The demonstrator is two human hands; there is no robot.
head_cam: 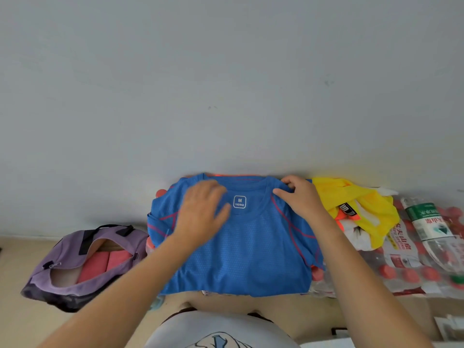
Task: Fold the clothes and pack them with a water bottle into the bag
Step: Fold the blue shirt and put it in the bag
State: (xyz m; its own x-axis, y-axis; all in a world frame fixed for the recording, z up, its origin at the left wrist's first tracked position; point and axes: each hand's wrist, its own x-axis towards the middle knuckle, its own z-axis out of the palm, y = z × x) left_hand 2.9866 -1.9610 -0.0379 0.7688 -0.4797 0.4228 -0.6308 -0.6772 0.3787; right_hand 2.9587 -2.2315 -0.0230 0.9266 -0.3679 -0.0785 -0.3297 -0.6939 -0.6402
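**Blue shirt on the fold, bag waiting**

Purple bag (82, 259) gapes at far left. Left hand (200, 212) lies flat, smoothing the blue shirt (241, 252); right hand (301, 197) pinches its collar. Yellow garment (361, 204), then water bottle (431, 227). Next, I reckon: fold the sides in.

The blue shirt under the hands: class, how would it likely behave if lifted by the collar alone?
The blue shirt looks like thin mesh, so it would probably hang limp. It lies smoothed flat, so lifting would likely undo that. The right hand pinches its collar easily, which suggests it is light.
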